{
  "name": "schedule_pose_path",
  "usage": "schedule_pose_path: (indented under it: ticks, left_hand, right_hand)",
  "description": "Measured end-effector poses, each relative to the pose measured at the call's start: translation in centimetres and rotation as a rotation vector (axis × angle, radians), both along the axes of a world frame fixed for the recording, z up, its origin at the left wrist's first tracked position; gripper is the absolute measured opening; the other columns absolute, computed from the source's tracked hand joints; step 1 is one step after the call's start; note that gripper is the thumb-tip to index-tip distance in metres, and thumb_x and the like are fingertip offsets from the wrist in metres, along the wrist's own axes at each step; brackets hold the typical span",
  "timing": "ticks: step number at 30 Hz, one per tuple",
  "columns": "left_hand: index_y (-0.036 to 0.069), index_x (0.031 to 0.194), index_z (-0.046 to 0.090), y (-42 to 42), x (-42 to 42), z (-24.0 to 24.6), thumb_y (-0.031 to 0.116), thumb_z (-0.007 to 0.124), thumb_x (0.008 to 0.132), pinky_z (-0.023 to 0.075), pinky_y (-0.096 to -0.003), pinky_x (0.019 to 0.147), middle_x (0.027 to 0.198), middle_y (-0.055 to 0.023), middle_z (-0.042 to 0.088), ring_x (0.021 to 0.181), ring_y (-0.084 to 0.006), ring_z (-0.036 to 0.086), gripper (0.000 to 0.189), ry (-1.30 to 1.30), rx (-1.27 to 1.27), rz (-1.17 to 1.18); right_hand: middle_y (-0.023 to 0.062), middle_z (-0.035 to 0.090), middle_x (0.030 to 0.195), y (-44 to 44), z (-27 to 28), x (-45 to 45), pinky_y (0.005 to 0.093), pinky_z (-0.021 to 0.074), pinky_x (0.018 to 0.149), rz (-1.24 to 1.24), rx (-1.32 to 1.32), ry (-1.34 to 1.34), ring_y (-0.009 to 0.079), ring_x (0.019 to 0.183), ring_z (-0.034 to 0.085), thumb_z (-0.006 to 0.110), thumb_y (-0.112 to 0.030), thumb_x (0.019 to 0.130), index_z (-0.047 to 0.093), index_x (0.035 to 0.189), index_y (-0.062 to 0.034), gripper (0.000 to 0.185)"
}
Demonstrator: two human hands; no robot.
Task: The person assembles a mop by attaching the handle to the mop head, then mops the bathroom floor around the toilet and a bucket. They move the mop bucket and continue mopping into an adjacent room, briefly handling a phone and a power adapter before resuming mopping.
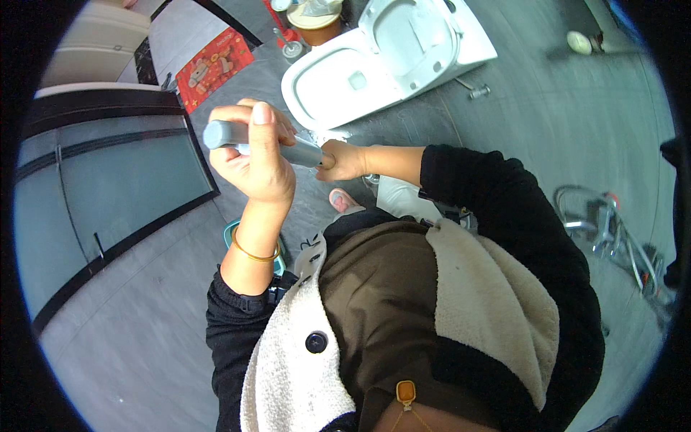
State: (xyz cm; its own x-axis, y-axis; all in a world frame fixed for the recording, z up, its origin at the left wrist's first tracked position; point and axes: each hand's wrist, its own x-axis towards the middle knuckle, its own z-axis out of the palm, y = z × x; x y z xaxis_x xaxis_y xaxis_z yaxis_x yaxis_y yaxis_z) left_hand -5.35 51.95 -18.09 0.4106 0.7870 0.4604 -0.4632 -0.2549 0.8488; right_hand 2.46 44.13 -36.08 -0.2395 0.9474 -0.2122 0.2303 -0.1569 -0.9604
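Observation:
My left hand (248, 154) is wrapped around the upper part of a grey-blue handle (303, 151) of a long-handled tool, below its rounded top end. Farther along the same handle, my right hand (343, 160) grips it with the fingers curled around. The tool's working end is hidden behind my right hand and arm, so its kind cannot be told. Beyond both hands stands a white toilet (324, 89) with its seat and lid (410, 40) raised. A bright, wet-looking patch (330, 136) shows on the dark grey tile floor beside the toilet's front.
A red patterned mat (215, 70) lies by the doorway. Left is a dark-framed frosted glass door (124, 162). Near the toilet stand a brush holder (292, 49) and a brown bin (318, 33). Shower fittings (604, 227) are at right; a teal container (279, 264) is partly behind my left arm.

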Motion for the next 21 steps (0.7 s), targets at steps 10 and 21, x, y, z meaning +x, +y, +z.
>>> schedule_pose_path:
  ticks: [10,21]
  left_hand:
    - [0.005,0.08,0.045,-3.3,-2.8,-0.3,0.005,0.055,0.087,0.0382,-0.0226,0.042,0.058,-0.0062,0.051,0.045,-0.0108,0.046,0.013,-0.066,0.09,-0.096]
    - [0.005,0.081,0.043,-4.0,-1.5,1.0,0.006,0.054,0.087,0.0399,-0.0228,0.043,0.061,-0.0079,0.051,0.046,-0.0109,0.047,0.013,-0.055,0.133,-0.165]
  right_hand:
    - [0.014,0.053,0.057,-3.9,-0.7,-3.4,0.0378,0.0394,0.054,-0.189,0.032,-0.105,0.0243,0.053,0.049,0.064,-0.022,0.066,0.054,0.069,0.0012,0.025]
    - [0.0063,0.039,0.049,-4.9,0.9,-2.3,0.034,0.0327,0.047,-0.206,0.076,-0.013,0.0161,0.047,0.036,0.063,-0.019,0.069,0.045,0.058,0.0014,0.03]
